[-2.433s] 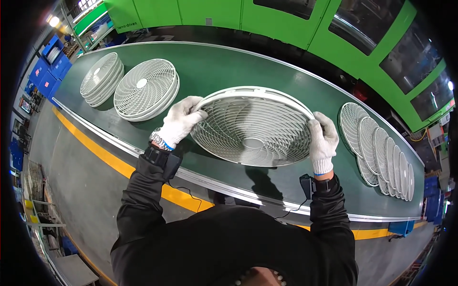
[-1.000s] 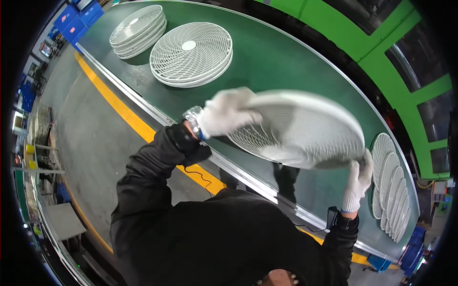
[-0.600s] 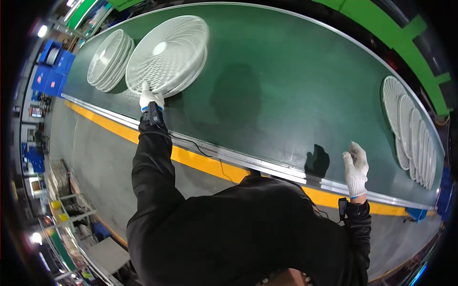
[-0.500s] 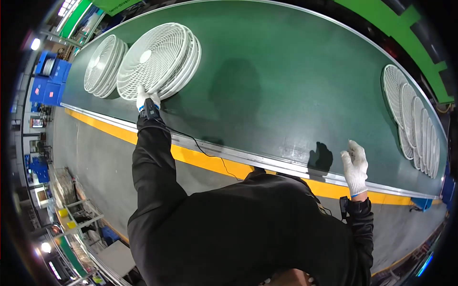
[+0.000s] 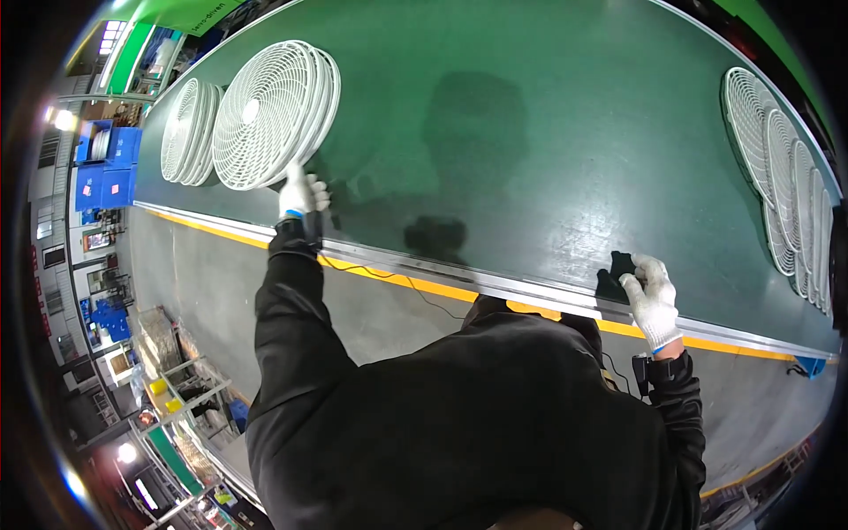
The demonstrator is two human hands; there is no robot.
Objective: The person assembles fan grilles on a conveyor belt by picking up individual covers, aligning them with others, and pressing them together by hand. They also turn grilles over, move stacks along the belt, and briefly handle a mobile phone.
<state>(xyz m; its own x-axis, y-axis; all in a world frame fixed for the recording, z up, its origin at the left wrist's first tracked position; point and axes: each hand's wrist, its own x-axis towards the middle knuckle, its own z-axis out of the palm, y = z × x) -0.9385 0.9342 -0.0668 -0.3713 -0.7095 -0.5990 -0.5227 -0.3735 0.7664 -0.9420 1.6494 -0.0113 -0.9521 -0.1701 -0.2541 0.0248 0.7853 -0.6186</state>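
Observation:
My left hand, in a white glove, reaches far left and touches the near rim of a stack of white round fan grilles lying on the dark green conveyor belt. Whether its fingers grip the rim cannot be told. My right hand, also gloved, rests with fingers apart at the belt's near edge and holds nothing. A second stack of white grilles lies just left of the first.
A row of overlapping white grilles lies at the belt's right end. A metal rail with a yellow stripe runs along the near edge. Blue crates and shelving stand on the grey floor to the left.
The large grille I carried in both hands now lies on the left stack. My right hand dropped to the belt's near edge. My left hand stays at the stack's rim.

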